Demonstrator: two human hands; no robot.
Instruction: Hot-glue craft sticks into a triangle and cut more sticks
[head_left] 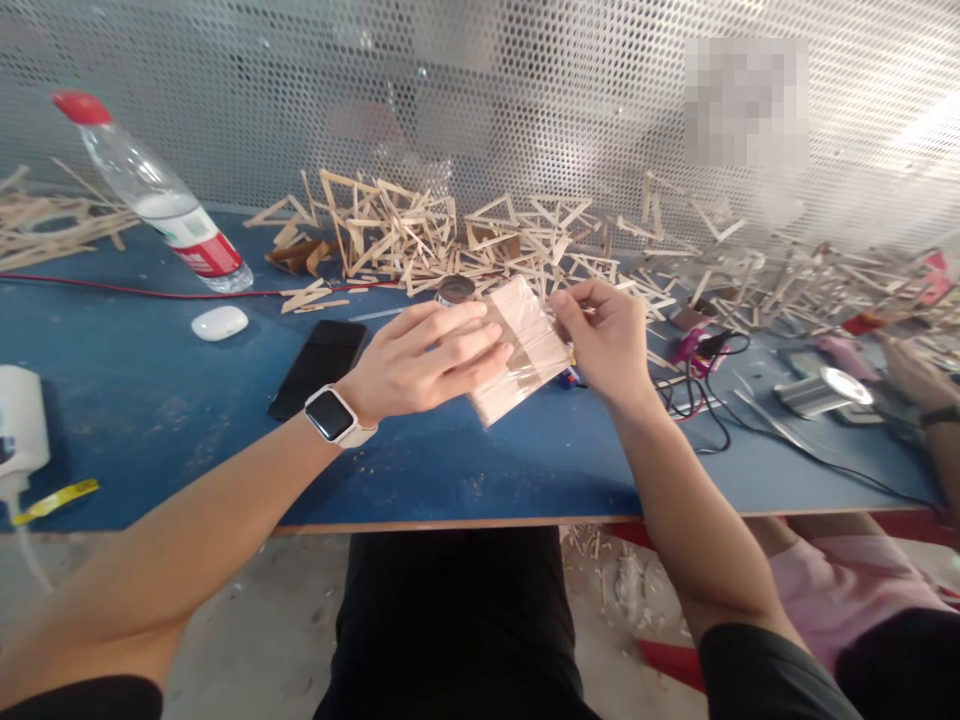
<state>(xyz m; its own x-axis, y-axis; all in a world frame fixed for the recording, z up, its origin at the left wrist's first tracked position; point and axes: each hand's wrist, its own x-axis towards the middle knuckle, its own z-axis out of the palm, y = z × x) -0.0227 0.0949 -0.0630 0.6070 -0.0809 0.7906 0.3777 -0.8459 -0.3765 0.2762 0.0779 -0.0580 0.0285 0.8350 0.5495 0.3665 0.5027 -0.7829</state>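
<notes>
"Where's the plastic packet of wooden sticks?"

"Tilted above the blue table, held by the left hand, palm down, fingers extended across it."

"And the right hand?"

"Pinching its edge, fingers curled. A smartphone lies beside the left wrist."

The light is bright and cool, strongest far beyond and right of the fingers, where a white glare washes out the perforated panel. Small highlights streak the clear packet between them. The worktop looks deeper blue nearer and left, hazier to the right. Fine detail is soft throughout, wide-angle stretching tilts the outer edges, and a pixelated square covers the panel's upper right.
</notes>
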